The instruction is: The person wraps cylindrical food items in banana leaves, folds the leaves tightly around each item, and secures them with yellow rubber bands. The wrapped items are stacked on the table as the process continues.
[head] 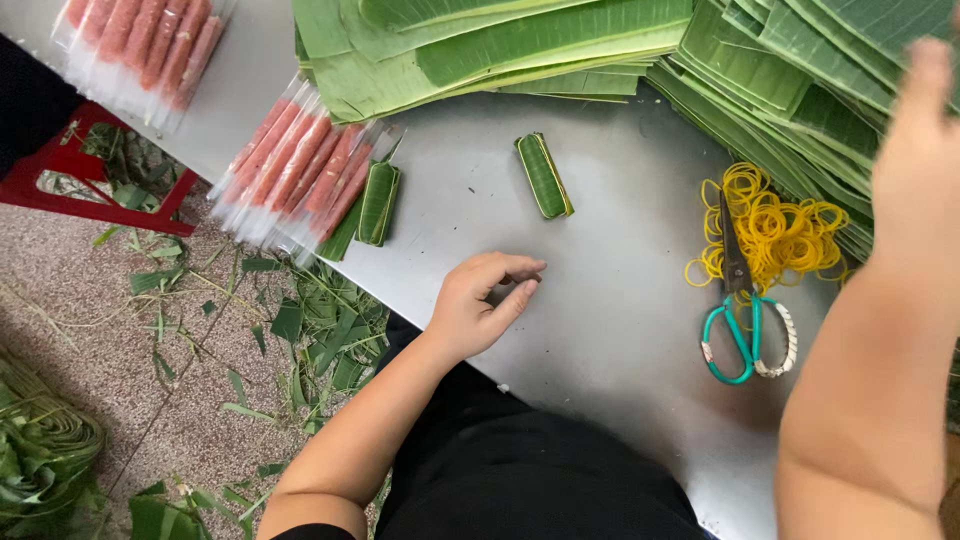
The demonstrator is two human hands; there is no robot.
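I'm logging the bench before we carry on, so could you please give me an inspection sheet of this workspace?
Surface: grey metal table, smooth.
Job's things: leaf-wrapped roll lying alone; second wrapped roll beside bagged pink sausage sticks; stacked banana leaves.
Clutter: yellow rubber bands, green-handled scissors.
Grippers: left hand loosely curled on the table, empty; right hand raised over leaves, blurred.
Cables: nothing seen.
Surroundings: leaf scraps on the floor, red stool.

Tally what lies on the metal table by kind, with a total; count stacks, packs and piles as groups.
Leaf-wrapped rolls: 2
Stacks of banana leaves: 2
Groups of pink sausage packs: 2
Pile of yellow rubber bands: 1
Green-handled scissors: 1
Total: 8
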